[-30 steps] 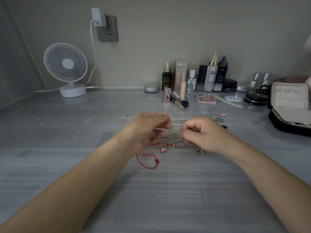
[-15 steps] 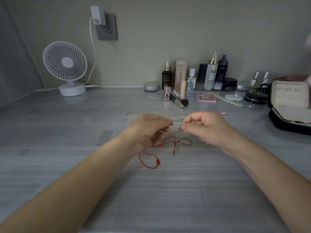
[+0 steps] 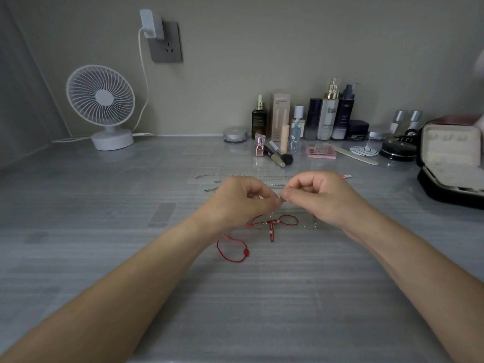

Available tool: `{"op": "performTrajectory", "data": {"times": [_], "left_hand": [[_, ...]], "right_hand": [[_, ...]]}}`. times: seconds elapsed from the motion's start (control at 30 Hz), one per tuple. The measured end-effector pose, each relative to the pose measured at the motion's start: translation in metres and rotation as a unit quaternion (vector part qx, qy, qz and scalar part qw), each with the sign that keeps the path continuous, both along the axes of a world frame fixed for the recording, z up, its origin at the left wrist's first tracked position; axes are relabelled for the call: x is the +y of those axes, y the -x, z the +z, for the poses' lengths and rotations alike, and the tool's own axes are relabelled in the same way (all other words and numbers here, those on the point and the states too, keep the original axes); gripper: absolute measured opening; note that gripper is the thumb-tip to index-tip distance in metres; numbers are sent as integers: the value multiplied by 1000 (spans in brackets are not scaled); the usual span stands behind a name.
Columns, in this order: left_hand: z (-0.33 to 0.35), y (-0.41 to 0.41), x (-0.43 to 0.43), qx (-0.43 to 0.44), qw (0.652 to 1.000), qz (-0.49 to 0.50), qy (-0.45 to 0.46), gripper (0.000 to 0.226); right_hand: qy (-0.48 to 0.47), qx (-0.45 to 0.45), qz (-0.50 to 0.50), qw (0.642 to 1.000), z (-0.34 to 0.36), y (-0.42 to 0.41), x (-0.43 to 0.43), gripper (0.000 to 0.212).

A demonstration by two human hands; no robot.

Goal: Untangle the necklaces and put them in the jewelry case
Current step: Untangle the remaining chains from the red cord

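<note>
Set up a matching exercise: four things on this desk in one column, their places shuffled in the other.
1. round white plastic desk fan
2. thin red cord necklace
3. open black jewelry case with cream lining
4. flat pink square palette

A. right edge of the grey wood-grain desk
B. in front of the row of cosmetic bottles
C. far left, by the plain wall
D. mid-desk, nearest the person

Pairs: 1-C, 2-D, 3-A, 4-B
</note>
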State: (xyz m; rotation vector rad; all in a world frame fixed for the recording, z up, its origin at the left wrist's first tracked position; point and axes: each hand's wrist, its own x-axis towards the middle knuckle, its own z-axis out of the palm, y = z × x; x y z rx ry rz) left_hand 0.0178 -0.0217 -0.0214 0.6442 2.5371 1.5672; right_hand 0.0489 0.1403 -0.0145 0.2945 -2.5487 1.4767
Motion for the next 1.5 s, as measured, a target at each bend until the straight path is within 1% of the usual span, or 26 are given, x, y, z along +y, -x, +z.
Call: {"op": "performTrajectory", "data": {"times": [0.17, 0.3, 0.37, 0.43, 0.5, 0.53, 0.6, 0.67, 0.7, 0.8, 0.9, 0.97, 1.1, 1.2, 1.27, 1.37, 1.5], "left_hand": [[-2, 0, -1, 33, 997, -10, 63, 8], [-3, 3, -3, 51, 991, 0, 123, 4], [-4, 4, -3, 45, 991, 4, 127, 7], [-4, 6, -4, 40, 993, 4, 108, 11], [-2, 9, -7, 34, 996, 4, 88, 11], [-2, 10, -8, 32, 995, 4, 93, 9], [-1, 10, -11, 32, 991, 8, 130, 6], [-1, 9, -11, 30, 986, 9, 165, 9], [-1, 8, -11, 28, 986, 9, 167, 9], [1, 5, -9, 34, 991, 10, 126, 8], [2, 5, -9, 16, 997, 4, 76, 6], [3, 4, -8, 7, 998, 0, 59, 7], [3, 3, -7, 2, 1000, 12, 26, 8], [6, 3, -6, 9, 1000, 24, 2, 11], [8, 2, -6, 7, 999, 29, -19, 10], [11, 1, -6, 1, 998, 32, -49, 8], [13, -1, -7, -4, 998, 38, -57, 14]], "right_hand": [[-3, 21, -15, 1000, -1, 2, 1, 12], [35, 28, -28, 999, 1, 3, 1, 13], [55, 26, -44, 997, 1, 4, 1, 15], [66, 13, -55, 996, 1, 5, 2, 18], [65, -3, -62, 996, 0, 6, 3, 17], [58, -8, -66, 996, 0, 6, 4, 15], [43, -7, -74, 996, 0, 7, 5, 12], [41, -7, -79, 996, 0, 7, 6, 12], [42, -7, -78, 996, 1, 7, 6, 11], [22, -11, -57, 998, 0, 6, 5, 10], [-5, -35, -25, 999, -1, 5, 4, 11], [-24, -42, -20, 999, -3, 5, 4, 9], [-21, -54, 6, 998, -4, 4, 0, 12], [-49, -43, 30, 997, -4, 2, -2, 4], [-65, -27, 39, 997, -5, 1, -4, 6], [-60, -13, 36, 997, -7, 2, -6, 7], [-45, -18, 28, 998, -10, 6, -4, 5]]}}
